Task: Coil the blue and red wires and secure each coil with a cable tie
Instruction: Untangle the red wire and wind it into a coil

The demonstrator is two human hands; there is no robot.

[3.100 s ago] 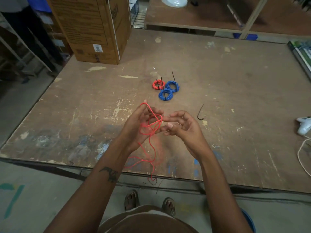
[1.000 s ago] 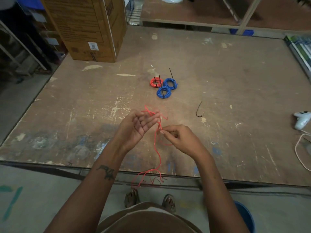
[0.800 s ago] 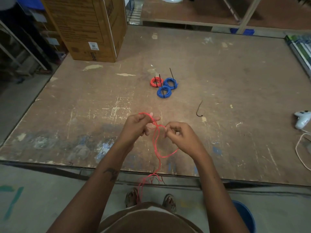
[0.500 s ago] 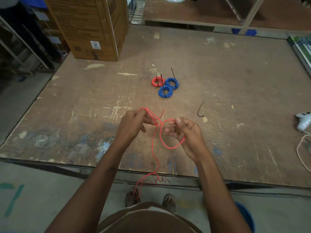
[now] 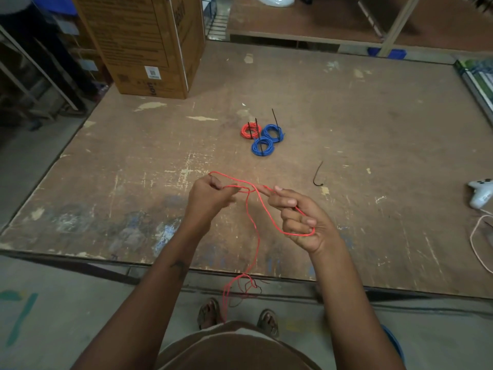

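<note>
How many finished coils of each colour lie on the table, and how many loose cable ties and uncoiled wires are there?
Blue tied coils: 2
Red tied coils: 1
Loose black cable ties on the table: 1
Uncoiled red wires, held in both hands: 1
Total: 5

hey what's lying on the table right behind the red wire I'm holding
Past the red wire lie three tied coils: one red coil and two blue coils, plus a loose black cable tie. Any table surface under your hands is covered.
</note>
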